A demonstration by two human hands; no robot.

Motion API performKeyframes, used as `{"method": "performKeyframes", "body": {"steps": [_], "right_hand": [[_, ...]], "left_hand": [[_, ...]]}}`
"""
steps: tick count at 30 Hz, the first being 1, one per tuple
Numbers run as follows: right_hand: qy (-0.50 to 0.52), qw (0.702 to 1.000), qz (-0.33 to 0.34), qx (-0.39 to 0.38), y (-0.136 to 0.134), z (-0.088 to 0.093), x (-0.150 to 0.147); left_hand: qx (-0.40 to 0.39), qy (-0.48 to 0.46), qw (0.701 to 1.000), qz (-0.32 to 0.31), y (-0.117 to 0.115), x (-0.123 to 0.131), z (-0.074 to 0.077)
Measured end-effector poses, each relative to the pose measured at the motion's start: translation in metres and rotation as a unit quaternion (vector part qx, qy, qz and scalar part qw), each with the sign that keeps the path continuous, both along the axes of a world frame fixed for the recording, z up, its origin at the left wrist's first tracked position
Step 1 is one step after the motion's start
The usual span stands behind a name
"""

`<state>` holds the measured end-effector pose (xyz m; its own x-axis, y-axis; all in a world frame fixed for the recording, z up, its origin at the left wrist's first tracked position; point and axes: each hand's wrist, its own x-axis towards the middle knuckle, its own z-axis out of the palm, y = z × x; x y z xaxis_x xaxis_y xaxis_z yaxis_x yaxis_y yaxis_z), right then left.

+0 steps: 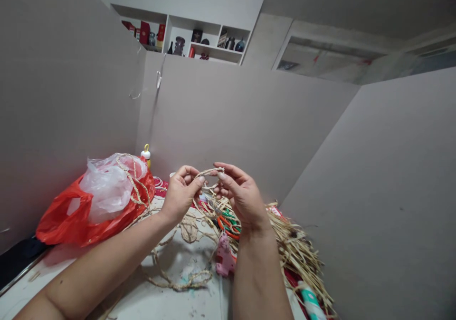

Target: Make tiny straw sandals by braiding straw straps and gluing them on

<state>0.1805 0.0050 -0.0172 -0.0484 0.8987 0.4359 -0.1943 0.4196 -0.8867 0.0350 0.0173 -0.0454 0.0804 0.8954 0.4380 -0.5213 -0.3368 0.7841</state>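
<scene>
Both hands are raised above the table, close together, with a braided straw cord [210,171] stretched between them. My left hand [182,191] pinches the cord between thumb and fingers. My right hand [238,187] grips its end, which shows at the fingertips. Part of the cord bends in a loop below the fingers. Under the hands lies a flat oval woven straw piece [189,228]. More braided cord [181,282] curls over the table nearer to me. Beside my right wrist stands a pink glue gun [224,256], partly hidden by the forearm.
At left a red plastic bag [67,215] holds a clear bag, with braid draped over it. A bottle with a yellow loop [146,153] stands behind. Loose dry straw [299,248] heaps at right, near orange-handled scissors [226,225] and a white-and-teal tube [311,301]. Grey partitions enclose the table.
</scene>
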Motion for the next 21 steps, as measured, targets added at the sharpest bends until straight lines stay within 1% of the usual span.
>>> {"method": "performKeyframes", "body": {"steps": [5, 12, 16, 18, 21], "right_hand": [[-0.013, 1.0, 0.002, 0.001, 0.0033, -0.0031, 0.0011], [0.025, 1.0, 0.0, 0.004, 0.0011, -0.0015, 0.0037], [0.045, 0.999, -0.008, 0.012, 0.0006, 0.0011, 0.0016], [0.051, 0.998, -0.011, 0.017, 0.0009, 0.0022, -0.0005], [0.053, 0.998, -0.006, 0.021, 0.0014, 0.0031, -0.0021]], "left_hand": [[0.008, -0.003, 1.0, -0.003, 0.0006, -0.0006, 0.0001], [0.029, 0.02, 0.999, -0.031, -0.0018, -0.0032, 0.0027], [0.038, 0.05, 0.998, -0.021, -0.0046, -0.0031, 0.0031], [0.032, 0.064, 0.997, -0.025, -0.0062, -0.0031, 0.0042], [0.01, 0.059, 0.997, -0.046, -0.0071, -0.0038, 0.0059]]}}
